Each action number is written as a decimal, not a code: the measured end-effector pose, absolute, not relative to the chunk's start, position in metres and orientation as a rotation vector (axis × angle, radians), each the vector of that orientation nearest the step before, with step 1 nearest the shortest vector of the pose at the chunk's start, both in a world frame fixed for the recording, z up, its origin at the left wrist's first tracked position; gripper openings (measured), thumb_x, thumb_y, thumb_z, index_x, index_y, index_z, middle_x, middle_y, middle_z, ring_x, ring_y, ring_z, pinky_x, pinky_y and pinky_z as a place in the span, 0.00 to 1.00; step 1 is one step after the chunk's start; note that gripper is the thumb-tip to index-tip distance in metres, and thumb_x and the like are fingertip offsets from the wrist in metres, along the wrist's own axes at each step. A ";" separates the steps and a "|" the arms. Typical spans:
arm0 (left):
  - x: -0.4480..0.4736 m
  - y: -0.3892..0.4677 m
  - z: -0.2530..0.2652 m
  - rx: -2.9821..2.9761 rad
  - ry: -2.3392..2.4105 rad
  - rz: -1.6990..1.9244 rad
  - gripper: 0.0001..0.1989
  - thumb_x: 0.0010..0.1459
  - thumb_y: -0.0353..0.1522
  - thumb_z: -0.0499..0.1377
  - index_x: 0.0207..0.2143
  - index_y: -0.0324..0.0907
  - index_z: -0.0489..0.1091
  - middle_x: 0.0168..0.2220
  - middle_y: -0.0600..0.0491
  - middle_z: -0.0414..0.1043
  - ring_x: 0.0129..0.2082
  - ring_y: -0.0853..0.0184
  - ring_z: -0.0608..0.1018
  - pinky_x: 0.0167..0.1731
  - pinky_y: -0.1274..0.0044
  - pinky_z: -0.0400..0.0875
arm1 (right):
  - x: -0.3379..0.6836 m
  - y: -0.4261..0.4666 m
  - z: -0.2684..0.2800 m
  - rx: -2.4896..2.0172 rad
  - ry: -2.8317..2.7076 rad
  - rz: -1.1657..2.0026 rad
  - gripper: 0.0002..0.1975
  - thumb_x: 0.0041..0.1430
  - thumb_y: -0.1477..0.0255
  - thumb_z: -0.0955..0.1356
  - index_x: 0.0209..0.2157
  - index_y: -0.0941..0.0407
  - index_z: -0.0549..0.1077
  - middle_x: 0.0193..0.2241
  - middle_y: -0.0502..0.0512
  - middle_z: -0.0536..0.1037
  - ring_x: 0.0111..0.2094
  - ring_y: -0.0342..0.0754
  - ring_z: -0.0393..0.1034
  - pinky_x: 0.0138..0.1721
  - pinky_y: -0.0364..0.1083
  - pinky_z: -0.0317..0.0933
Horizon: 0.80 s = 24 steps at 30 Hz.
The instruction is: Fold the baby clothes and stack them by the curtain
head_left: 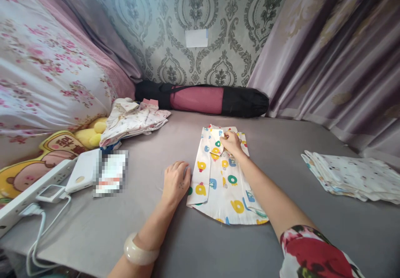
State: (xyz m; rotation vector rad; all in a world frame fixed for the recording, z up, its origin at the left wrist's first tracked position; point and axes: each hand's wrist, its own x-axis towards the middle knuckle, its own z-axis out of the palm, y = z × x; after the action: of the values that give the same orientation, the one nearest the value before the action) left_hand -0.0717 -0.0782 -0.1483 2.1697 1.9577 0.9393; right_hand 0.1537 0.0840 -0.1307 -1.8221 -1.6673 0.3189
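Note:
A small white shirt (231, 197) printed with colourful letters lies on the grey surface, its long sides folded inward and its curved hem toward me. My right hand (231, 144) is closed in a pinch on fabric near the shirt's upper end, where a short sleeve flap lies across. Part of the cloth there is hidden by the fingers. My left hand (177, 180) rests on the surface by the shirt's left edge, fingers curled down and close together; nothing shows in them. A pale bangle (140, 249) circles the left wrist.
Folded printed clothes (133, 124) lie at back left, and a folded white cloth (353, 176) at right. A black and pink roll bag (200, 99) lies along the wall. At left are a power strip (34, 197), a white box-like device (84, 170), cables and a yellow plush (56, 157).

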 end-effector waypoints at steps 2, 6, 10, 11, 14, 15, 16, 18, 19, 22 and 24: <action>-0.072 -0.078 -0.148 2.170 1.958 0.944 0.09 0.63 0.32 0.51 0.40 0.44 0.71 0.44 0.50 0.76 0.46 0.60 0.75 0.46 0.68 0.66 | 0.149 0.082 -0.130 -1.781 -1.663 0.355 0.07 0.50 0.70 0.65 0.31 0.54 0.73 0.38 0.53 0.77 0.43 0.52 0.69 0.50 0.53 0.58; -0.072 -0.078 -0.148 2.165 1.960 0.944 0.10 0.63 0.32 0.50 0.40 0.44 0.70 0.44 0.50 0.76 0.47 0.60 0.75 0.46 0.68 0.66 | 0.143 0.077 -0.131 -1.669 -1.674 0.427 0.06 0.50 0.71 0.64 0.32 0.53 0.72 0.33 0.52 0.77 0.38 0.51 0.71 0.46 0.50 0.62; -0.072 -0.078 -0.148 2.157 1.974 0.926 0.10 0.63 0.32 0.50 0.40 0.44 0.70 0.44 0.50 0.76 0.47 0.60 0.75 0.46 0.68 0.66 | 0.137 0.072 -0.134 -1.590 -1.698 0.460 0.07 0.51 0.72 0.64 0.33 0.53 0.71 0.34 0.51 0.78 0.38 0.50 0.72 0.43 0.49 0.64; -0.072 -0.078 -0.148 2.157 1.976 0.921 0.10 0.63 0.32 0.50 0.40 0.44 0.70 0.45 0.49 0.76 0.47 0.60 0.75 0.46 0.67 0.66 | 0.135 0.071 -0.134 -1.588 -1.709 0.463 0.08 0.51 0.73 0.64 0.34 0.53 0.70 0.35 0.52 0.78 0.39 0.50 0.72 0.44 0.49 0.64; -0.072 -0.078 -0.148 2.157 1.978 0.922 0.10 0.63 0.32 0.50 0.40 0.44 0.70 0.45 0.49 0.76 0.47 0.59 0.75 0.46 0.67 0.66 | 0.131 0.067 -0.134 -1.575 -1.767 0.468 0.12 0.52 0.75 0.64 0.40 0.54 0.69 0.38 0.53 0.78 0.42 0.50 0.73 0.45 0.48 0.64; -0.072 -0.078 -0.148 2.158 1.976 0.927 0.10 0.63 0.32 0.50 0.40 0.44 0.70 0.45 0.49 0.76 0.47 0.59 0.75 0.46 0.67 0.66 | 0.129 0.065 -0.134 -1.570 -1.790 0.467 0.13 0.53 0.76 0.63 0.42 0.54 0.69 0.40 0.54 0.78 0.43 0.49 0.73 0.45 0.47 0.64; -0.072 -0.079 -0.148 2.160 1.972 0.932 0.10 0.63 0.32 0.50 0.40 0.45 0.70 0.44 0.49 0.76 0.47 0.59 0.75 0.46 0.67 0.66 | 0.128 0.063 -0.133 -1.565 -1.814 0.463 0.15 0.53 0.76 0.63 0.44 0.54 0.68 0.41 0.54 0.78 0.44 0.49 0.72 0.46 0.46 0.64; -0.071 -0.079 -0.147 2.164 1.964 0.937 0.10 0.63 0.32 0.50 0.40 0.45 0.70 0.44 0.49 0.76 0.47 0.60 0.75 0.46 0.67 0.66 | 0.125 0.059 -0.131 -1.569 -1.870 0.446 0.17 0.54 0.77 0.63 0.47 0.54 0.67 0.43 0.55 0.78 0.45 0.49 0.72 0.47 0.46 0.63; -0.071 -0.079 -0.146 2.166 1.961 0.936 0.10 0.63 0.32 0.50 0.40 0.45 0.70 0.44 0.49 0.76 0.46 0.60 0.75 0.46 0.67 0.66 | 0.124 0.057 -0.130 -1.582 -1.898 0.432 0.18 0.54 0.78 0.62 0.48 0.54 0.66 0.44 0.55 0.78 0.46 0.49 0.72 0.47 0.46 0.62; -0.072 -0.079 -0.146 2.171 1.964 0.934 0.10 0.63 0.32 0.50 0.40 0.45 0.70 0.44 0.49 0.76 0.46 0.60 0.76 0.45 0.67 0.67 | 0.122 0.052 -0.126 -1.629 -1.984 0.398 0.20 0.55 0.79 0.62 0.49 0.54 0.66 0.45 0.55 0.78 0.46 0.50 0.71 0.47 0.46 0.61; -0.072 -0.079 -0.146 2.171 1.963 0.931 0.10 0.63 0.32 0.50 0.40 0.45 0.70 0.44 0.49 0.76 0.46 0.60 0.76 0.46 0.68 0.67 | 0.121 0.050 -0.125 -1.648 -2.034 0.380 0.21 0.55 0.80 0.61 0.50 0.54 0.65 0.46 0.54 0.78 0.46 0.50 0.71 0.47 0.46 0.60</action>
State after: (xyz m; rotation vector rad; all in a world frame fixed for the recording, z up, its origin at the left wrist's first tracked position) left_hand -0.0717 -0.0789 -0.1460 2.1708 1.9629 0.9305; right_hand 0.1207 0.0495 -0.1248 -1.6477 -2.0336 0.3800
